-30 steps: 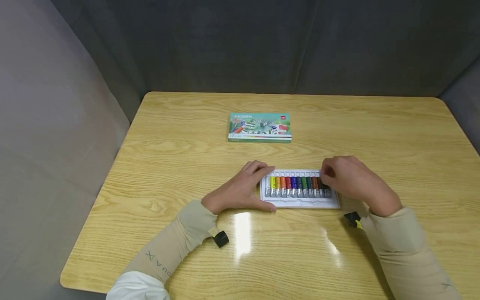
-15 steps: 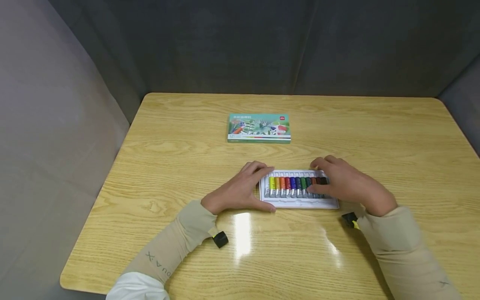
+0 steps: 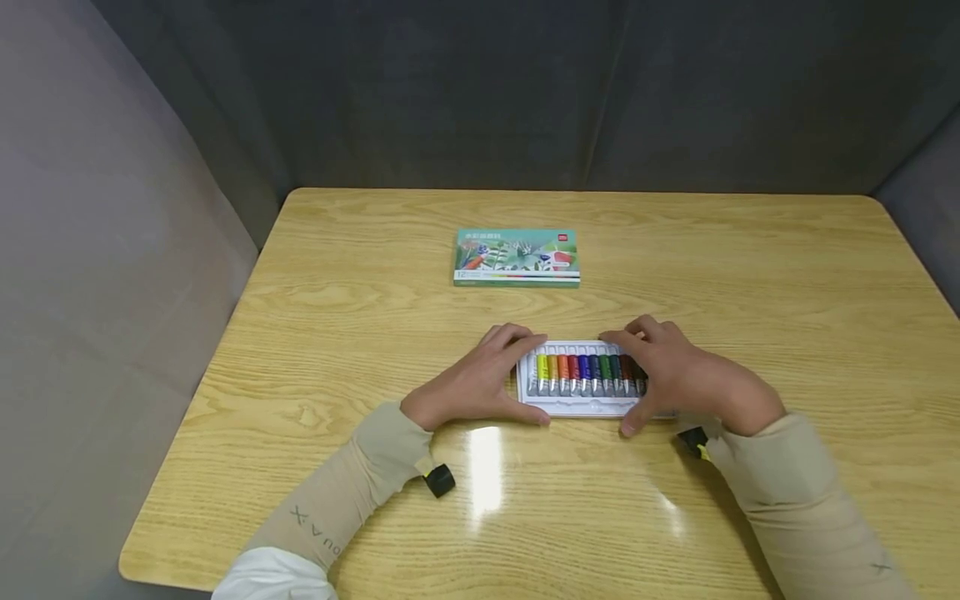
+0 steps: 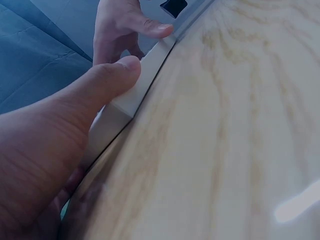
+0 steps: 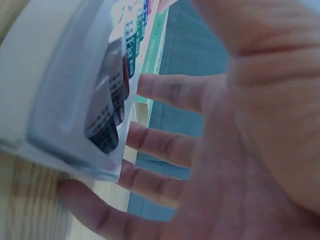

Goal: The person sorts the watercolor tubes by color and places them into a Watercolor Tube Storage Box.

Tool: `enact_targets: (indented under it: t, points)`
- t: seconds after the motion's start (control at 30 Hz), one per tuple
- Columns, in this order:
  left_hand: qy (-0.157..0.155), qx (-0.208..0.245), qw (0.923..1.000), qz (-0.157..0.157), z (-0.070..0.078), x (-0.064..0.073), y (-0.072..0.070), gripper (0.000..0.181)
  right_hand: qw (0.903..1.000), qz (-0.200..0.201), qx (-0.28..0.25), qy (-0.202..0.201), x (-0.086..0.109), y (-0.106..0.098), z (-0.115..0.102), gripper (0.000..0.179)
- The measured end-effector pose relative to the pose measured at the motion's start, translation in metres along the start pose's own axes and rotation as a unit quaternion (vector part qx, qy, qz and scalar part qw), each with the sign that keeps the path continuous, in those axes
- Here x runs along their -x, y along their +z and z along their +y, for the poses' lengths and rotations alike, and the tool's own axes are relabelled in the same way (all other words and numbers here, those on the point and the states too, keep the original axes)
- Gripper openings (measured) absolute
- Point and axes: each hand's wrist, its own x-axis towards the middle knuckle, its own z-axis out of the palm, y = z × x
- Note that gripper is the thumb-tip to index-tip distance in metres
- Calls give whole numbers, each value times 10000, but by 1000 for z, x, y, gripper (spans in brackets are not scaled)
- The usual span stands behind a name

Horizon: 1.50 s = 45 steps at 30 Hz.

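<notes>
A white tray (image 3: 585, 408) lies on the table, holding a row of small colour paint tubes (image 3: 573, 372) that runs from yellow to dark brown. My left hand (image 3: 480, 379) grips its left end, thumb along the near edge and fingers at the far edge. Around the right end, my right hand (image 3: 686, 375) holds the tray the same way, covering the darkest tubes in the head view. Those dark tubes (image 5: 105, 130) show in the right wrist view, where the fingertips touch the tray's far edge. In the left wrist view both thumbs are at the near side wall (image 4: 142, 80).
Beyond the tray lies a green printed paint box (image 3: 517, 258), flat on the wooden table (image 3: 337, 333). A dark curtain (image 3: 487, 92) hangs behind the table, and a grey panel (image 3: 97, 292) stands at the left.
My right hand has moved left from the tubes at the tray's right end and spread, its thumb coming down to the near edge. The left hand has kept its hold.
</notes>
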Motion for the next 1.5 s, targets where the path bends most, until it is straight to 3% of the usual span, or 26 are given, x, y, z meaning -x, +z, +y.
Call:
enact_targets:
  t: [0.3, 0.67, 0.87, 1.03, 1.17, 1.3, 1.5]
  points:
    - [28, -23, 9998, -173, -1, 0, -4, 113, 9997, -31, 210, 97, -3, 3, -5, 116]
    - [-13, -59, 9984, -566, -1, -18, -23, 118, 9997, 22, 203, 151, 0, 1, 4, 112]
    - [-18, -453, 9989, -75, -5, -29, -40, 104, 9997, -19, 141, 221, 2, -3, 12, 113]
    - [39, -950, 9944, 458, -17, -40, -58, 90, 9996, -49, 6, 295, 2, -7, 19, 114]
    - [-397, -1231, 9901, 546, -34, -50, -73, 92, 9994, -50, -33, 343, 3, -7, 24, 115]
    - [-1018, -1409, 9840, 397, -51, -59, -83, 101, 9994, -23, -51, 343, 5, -8, 29, 114]
    - [-1582, -1469, 9764, 47, -65, -79, -89, 119, 9995, 70, -126, 264, 5, -9, 35, 112]
